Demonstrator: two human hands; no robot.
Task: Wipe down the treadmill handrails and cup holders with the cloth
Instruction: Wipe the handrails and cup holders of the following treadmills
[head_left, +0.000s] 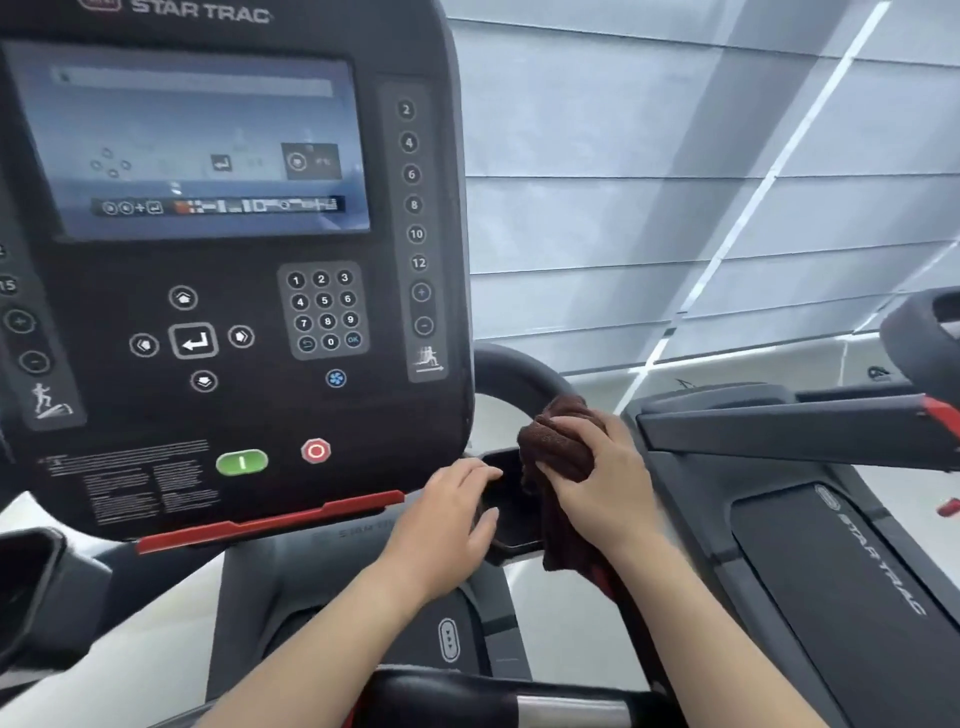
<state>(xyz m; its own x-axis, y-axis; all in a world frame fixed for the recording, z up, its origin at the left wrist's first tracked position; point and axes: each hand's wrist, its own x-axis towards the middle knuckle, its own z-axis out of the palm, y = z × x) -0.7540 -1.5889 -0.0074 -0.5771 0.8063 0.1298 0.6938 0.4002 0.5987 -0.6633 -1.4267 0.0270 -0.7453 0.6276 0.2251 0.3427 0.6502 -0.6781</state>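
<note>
Far left, the other cup holder is sitting at the frame edge, glossy dark plastic; I cannot tell if it is wiped. The console is looming centre-left, smooth matte black. My left hand is resting on the rim of the right cup holder, fingers loose and apart, gripping nothing. Just right of it, the cloth, brown, nubbly and bunched, is pressing where the holder's rim meets the curved handrail, its tail hanging below. My right hand is clamping its fingers round the wad. Judging: I'm working the holder's edge. Next move is calling for pushing the cloth into the squarish well, then sweeping along the rounded rail.
</note>
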